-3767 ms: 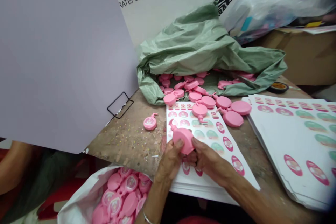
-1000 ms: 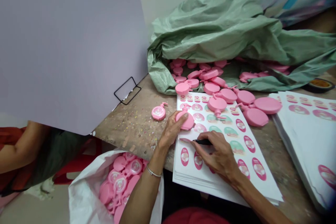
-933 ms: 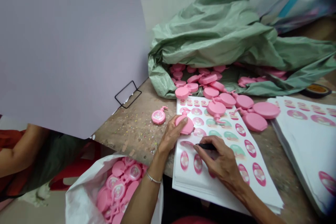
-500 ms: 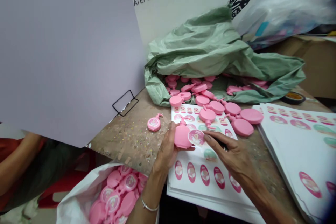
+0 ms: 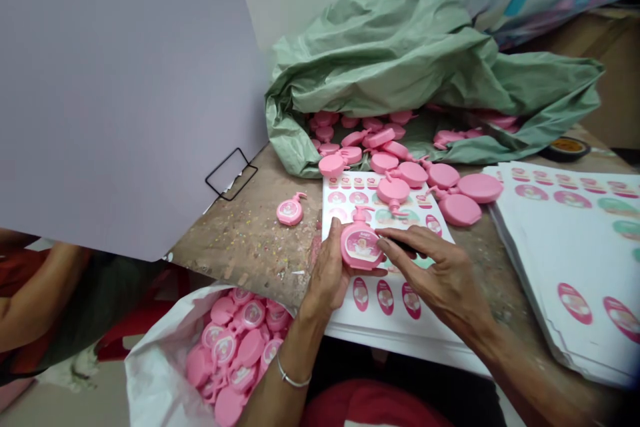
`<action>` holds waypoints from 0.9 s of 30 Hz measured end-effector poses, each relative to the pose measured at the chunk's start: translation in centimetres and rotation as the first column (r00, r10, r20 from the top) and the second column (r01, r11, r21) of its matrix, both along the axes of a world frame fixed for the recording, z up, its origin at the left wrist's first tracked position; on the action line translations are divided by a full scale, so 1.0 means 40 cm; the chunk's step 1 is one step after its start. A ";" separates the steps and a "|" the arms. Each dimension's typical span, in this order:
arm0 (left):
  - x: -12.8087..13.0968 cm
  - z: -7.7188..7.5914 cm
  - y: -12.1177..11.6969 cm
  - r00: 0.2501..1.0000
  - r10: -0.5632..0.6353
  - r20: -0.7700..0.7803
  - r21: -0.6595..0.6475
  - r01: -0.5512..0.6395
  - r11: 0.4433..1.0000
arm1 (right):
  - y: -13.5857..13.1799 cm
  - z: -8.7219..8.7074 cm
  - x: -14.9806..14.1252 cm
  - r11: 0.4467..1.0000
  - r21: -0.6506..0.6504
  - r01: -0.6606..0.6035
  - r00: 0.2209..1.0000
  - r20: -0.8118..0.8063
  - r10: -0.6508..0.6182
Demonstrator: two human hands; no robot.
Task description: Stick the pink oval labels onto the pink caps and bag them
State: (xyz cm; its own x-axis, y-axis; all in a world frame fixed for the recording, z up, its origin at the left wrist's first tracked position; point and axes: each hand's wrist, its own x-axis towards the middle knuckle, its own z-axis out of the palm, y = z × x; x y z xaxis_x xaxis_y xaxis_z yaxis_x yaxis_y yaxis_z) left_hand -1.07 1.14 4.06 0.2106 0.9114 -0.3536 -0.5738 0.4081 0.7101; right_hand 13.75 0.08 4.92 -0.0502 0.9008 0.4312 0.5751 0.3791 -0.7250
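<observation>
Round pink plastic bottle (image 5: pixel 361 247) is filling the curled left hand (image 5: pixel 327 270); beside it, the right hand (image 5: pixel 443 273) is pinching, apparently, a slim black tool (image 5: pixel 403 245).

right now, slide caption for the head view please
Left hand holds a pink pump bottle above a sticker sheet; right hand, holding a dark tool, is at the bottle's label.

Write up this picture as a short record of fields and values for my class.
Left hand: grips a pink pump bottle
Right hand: holds a dark slim tool at the label's right edge
Label: on the bottle's front; whether fully stuck, unclear
Below hands: stacked sticker sheets
Behind: open green sack, plain pink bottles in front
Lower left: white sack holding pink bottles, some labelled
</observation>
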 end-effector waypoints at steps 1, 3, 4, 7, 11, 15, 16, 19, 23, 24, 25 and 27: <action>-0.001 0.000 0.000 1.000 0.003 0.003 -0.002 -0.003 1.000 | 0.000 0.002 -0.001 1.000 0.008 0.000 1.000 0.006 0.000; -0.003 0.000 0.001 1.000 0.002 -0.001 -0.005 -0.002 1.000 | 0.000 0.005 -0.004 1.000 0.011 -0.008 1.000 0.015 0.008; -0.004 0.000 0.001 1.000 -0.001 -0.005 -0.006 0.001 1.000 | 0.000 0.006 -0.005 1.000 0.010 -0.010 1.000 0.019 0.010; -0.008 -0.001 0.001 1.000 -0.016 -0.019 0.004 0.017 1.000 | 0.000 0.005 -0.007 1.000 0.011 -0.007 1.000 0.029 0.007; -0.011 -0.005 0.004 0.999 -0.016 -0.033 0.015 0.016 1.000 | 0.000 0.005 -0.010 1.000 0.015 0.001 0.999 0.045 -0.002; -0.010 -0.009 0.006 1.000 -0.016 -0.025 0.012 0.016 1.000 | 0.001 0.006 -0.012 1.000 0.031 0.001 0.999 0.034 -0.002; -0.010 -0.010 0.006 1.000 -0.017 -0.023 0.016 0.018 1.000 | 0.002 0.005 -0.012 0.999 0.034 0.001 0.999 0.033 -0.002; -0.009 -0.012 0.006 1.000 -0.017 -0.019 0.015 0.018 1.000 | 0.002 0.003 -0.012 0.999 0.037 0.002 0.999 0.041 -0.003; -0.009 -0.011 0.006 0.999 -0.016 -0.032 0.009 0.016 1.000 | 0.002 0.002 -0.011 0.999 0.032 0.004 0.999 0.036 -0.005; -0.009 -0.009 0.006 0.999 -0.018 -0.034 0.006 0.018 1.000 | 0.002 0.002 -0.010 0.999 0.032 0.004 0.999 0.033 -0.005; -0.009 -0.008 0.006 0.999 -0.020 -0.036 0.003 0.020 1.000 | 0.002 0.003 -0.010 0.999 0.032 0.005 1.000 0.028 -0.005; -0.008 -0.004 0.006 0.999 -0.028 -0.037 -0.001 0.028 1.000 | 0.003 0.005 -0.010 1.000 0.030 0.003 1.000 0.019 -0.004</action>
State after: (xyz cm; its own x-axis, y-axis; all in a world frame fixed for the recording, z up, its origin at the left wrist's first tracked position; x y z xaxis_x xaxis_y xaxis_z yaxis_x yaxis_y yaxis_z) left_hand -1.40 1.38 3.88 0.2230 0.9050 -0.3621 -0.5351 0.4242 0.7306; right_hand 13.37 0.20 5.12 -0.0554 0.8878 0.4569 0.5902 0.3982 -0.7022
